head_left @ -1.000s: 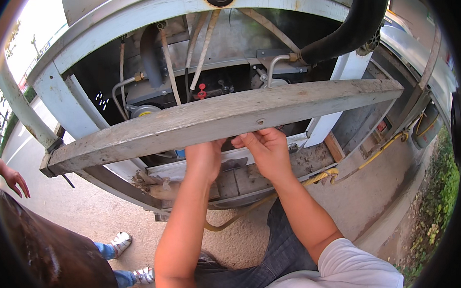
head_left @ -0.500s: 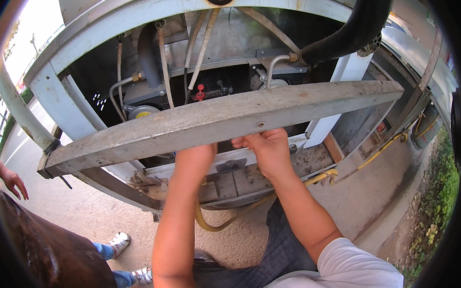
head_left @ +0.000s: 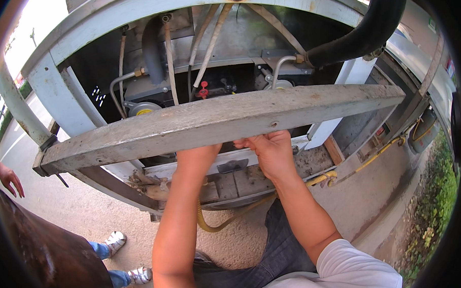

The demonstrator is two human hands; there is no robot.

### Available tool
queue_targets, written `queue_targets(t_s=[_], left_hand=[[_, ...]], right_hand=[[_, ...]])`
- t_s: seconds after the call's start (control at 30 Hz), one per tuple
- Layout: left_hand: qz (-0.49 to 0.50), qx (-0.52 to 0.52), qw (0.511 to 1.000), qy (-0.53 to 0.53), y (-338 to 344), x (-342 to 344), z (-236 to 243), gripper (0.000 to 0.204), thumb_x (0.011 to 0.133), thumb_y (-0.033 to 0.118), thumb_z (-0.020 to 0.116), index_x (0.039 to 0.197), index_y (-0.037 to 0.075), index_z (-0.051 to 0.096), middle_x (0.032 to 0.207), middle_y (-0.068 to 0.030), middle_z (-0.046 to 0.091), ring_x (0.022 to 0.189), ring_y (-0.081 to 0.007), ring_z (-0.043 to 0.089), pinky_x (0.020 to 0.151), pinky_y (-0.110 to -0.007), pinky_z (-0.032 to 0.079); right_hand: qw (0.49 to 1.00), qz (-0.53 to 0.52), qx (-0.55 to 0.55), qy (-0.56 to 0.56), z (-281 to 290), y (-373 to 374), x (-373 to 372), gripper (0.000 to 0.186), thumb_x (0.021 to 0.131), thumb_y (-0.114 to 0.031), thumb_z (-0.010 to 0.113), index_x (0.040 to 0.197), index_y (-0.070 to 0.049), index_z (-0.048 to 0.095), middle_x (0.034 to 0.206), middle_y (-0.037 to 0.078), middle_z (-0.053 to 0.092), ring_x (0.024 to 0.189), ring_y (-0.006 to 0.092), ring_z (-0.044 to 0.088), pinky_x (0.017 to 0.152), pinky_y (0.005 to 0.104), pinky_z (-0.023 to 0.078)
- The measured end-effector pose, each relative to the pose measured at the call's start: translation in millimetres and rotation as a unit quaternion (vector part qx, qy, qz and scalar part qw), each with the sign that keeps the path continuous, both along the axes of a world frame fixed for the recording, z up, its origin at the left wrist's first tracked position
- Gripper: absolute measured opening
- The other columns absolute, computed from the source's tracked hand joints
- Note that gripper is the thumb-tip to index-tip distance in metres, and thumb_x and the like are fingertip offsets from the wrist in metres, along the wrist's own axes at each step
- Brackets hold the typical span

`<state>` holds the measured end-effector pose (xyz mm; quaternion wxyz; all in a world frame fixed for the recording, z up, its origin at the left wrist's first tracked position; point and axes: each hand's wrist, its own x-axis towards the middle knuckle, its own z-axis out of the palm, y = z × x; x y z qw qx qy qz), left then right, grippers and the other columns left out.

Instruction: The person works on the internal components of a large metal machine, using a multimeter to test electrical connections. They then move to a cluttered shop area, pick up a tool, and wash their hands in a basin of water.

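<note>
A grey metal beam [head_left: 214, 124] crosses in front of an opened metal cabinet. My left hand [head_left: 198, 158] reaches up behind the beam's lower edge, which hides its fingers. Close by on the right, my right hand [head_left: 273, 151] is closed in a pinch just under the beam, its fingertips pointing left. Whatever they hold, if anything, is too small or hidden to make out. Beyond the beam, a red valve handle [head_left: 203, 90] shows inside the cabinet, between two bent metal pipes, the left pipe [head_left: 114, 89] and the right pipe [head_left: 276, 70].
A thick black hose [head_left: 359, 40] curves down at the upper right. Pale sleeved lines [head_left: 212, 45] hang inside the cabinet. Below runs a yellow hose [head_left: 208, 227]. Another person in a dark brown apron [head_left: 46, 247] stands at the left, one hand [head_left: 9, 181] hanging.
The view has shifted slightly, so the cabinet and beam sit a little further right. Both my hands keep nearly the same places under the beam.
</note>
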<state>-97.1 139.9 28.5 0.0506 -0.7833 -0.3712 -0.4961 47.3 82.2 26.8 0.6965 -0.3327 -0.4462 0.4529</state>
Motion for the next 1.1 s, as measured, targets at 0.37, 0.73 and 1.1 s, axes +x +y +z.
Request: queue_targets(t_s=[0.37, 0.73, 1.1], left_hand=[[-0.092, -0.075, 0.993, -0.009, -6, -17, 21, 0.024, 0.074, 0.009, 0.063, 0.097, -0.001, 0.06, 0.093, -0.0167, 0.061, 0.09, -0.0347, 0.056, 0.079, -0.037, 0.044], [-0.032, -0.092, 0.994, 0.046, 6, -27, 2, 0.025, 0.073, 0.006, 0.058, 0.097, 0.0, 0.059, 0.095, -0.0184, 0.06, 0.092, -0.0366, 0.054, 0.082, -0.04, 0.042], [-0.048, -0.023, 0.999, 0.011, 15, -5, 0, 0.021, 0.082, 0.012, 0.053, 0.101, 0.004, 0.052, 0.089, -0.0161, 0.059, 0.085, -0.0319, 0.056, 0.076, -0.037, 0.042]], right_hand=[[1.0, -0.006, 0.019, -0.003, -1, 1, -2, 0.009, 0.084, -0.003, 0.054, 0.087, 0.004, 0.06, 0.077, 0.011, 0.064, 0.068, 0.0147, 0.062, 0.064, 0.0271, 0.051], [0.999, -0.009, 0.025, -0.021, -2, 0, 2, 0.009, 0.085, -0.005, 0.055, 0.087, 0.003, 0.059, 0.077, 0.011, 0.064, 0.069, 0.0146, 0.062, 0.065, 0.0266, 0.051], [0.996, -0.06, 0.049, -0.033, 4, 4, -8, 0.01, 0.085, -0.001, 0.052, 0.087, 0.005, 0.06, 0.076, 0.01, 0.064, 0.068, 0.0131, 0.061, 0.063, 0.0248, 0.05]])
